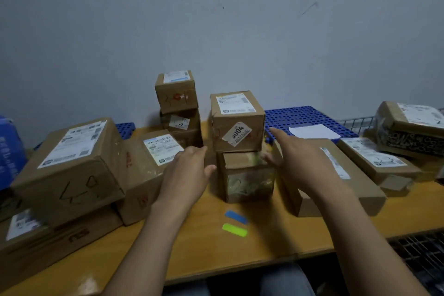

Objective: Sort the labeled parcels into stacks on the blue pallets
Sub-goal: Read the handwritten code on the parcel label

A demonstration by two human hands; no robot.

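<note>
— Where are the hands?

— Both are out over the bench (216, 247), on either side of a two-box stack in the middle. The left hand (187, 173) is at the stack's left, fingers loose and spread, holding nothing. The right hand (295, 158) is at its right, fingers straight, also holding nothing.

— Touching the stack?

— Cannot tell. The right fingertips overlap the upper right corner of the lower box (247, 176), but that spot is blurred. The left thumb is just beside the same box's left edge.

— And the stack itself?

— The top box (236, 122) sits squarely on the lower box, with a white label on top and a tilted sticker on its front. Both stand on the bench, not on a pallet.

— Where is the pallet?

— The pallet (300, 115) lies behind and right of the stack, against the wall, with a white sheet (314, 131) on it.

— Other parcels?

— A back stack (176, 92) stands behind the left hand. A big box (69, 163) rests tilted on others at far left. A flat box (336, 175) lies under the right forearm.

— Anything nearer?

— A blue strip (236, 217) and a green strip (235, 230) on the bench, in front of the lower box.
</note>
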